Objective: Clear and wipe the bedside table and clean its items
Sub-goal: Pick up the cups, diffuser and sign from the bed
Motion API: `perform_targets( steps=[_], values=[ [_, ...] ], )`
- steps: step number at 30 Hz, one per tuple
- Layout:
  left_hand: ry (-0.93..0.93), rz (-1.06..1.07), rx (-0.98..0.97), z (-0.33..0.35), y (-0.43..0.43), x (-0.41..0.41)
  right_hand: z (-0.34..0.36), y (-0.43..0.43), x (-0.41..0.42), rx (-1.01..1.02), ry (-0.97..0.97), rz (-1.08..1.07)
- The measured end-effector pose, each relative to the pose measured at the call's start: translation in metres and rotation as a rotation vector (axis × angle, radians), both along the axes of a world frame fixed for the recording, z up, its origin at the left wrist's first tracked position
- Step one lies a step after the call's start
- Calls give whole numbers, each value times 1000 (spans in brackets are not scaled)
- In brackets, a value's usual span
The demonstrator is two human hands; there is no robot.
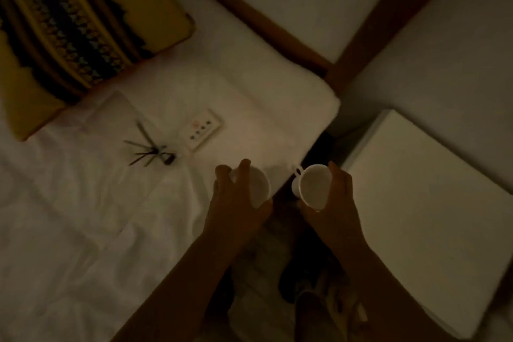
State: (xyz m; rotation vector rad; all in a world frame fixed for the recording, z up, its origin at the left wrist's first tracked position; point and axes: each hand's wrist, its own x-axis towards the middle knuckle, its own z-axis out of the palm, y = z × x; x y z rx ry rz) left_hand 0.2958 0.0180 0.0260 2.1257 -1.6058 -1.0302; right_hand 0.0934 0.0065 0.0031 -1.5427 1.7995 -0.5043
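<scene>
Clearing seems nearly done: a white flat control panel [204, 133] and thin dark sticks [145, 147] lie on the white bedsheet [83, 216]. The left hand [238, 203] grips a white ceramic cup [261, 186] over the bed; the right hand [337, 197] grips a handled white mug [312, 186] beside the white square bedside table [430, 189]. Wiping looks undone.

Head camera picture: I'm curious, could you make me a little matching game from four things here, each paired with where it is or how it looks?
Things:
1. pillow
2. sticks
3. handled cup
4. remote

Descriptions:
A. held in the right hand
B. yellow with a dark pattern, top left
C. white and flat, with small buttons
D. thin and dark, lying on the sheet

Pairs: 1-B, 2-D, 3-A, 4-C.
</scene>
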Motion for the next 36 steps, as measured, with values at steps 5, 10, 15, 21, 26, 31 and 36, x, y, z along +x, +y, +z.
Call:
perform_targets(
  steps=[5,10,15,21,26,31,36],
  values=[
    [23,-123,0,-7,-58,-115,-3,-21,-114,-20,91,-94],
    [2,-209,-28,-26,-97,-215,-10,-37,-203,30,21,-265],
    [-20,-253,-92,-52,-128,-285,-22,-51,-257,11,5,-362],
    [-13,-239,-142,-71,-154,-341,-56,-68,-305,19,57,-420],
    [-35,-277,-86,-82,-169,-364,-71,-78,-323,-29,68,-381],
    [-5,-286,-44,-91,-174,-371,-75,-82,-332,-43,39,-342],
    [-27,-308,-69,-98,-181,-382,-73,-81,-335,-75,144,-262]
  ],
)
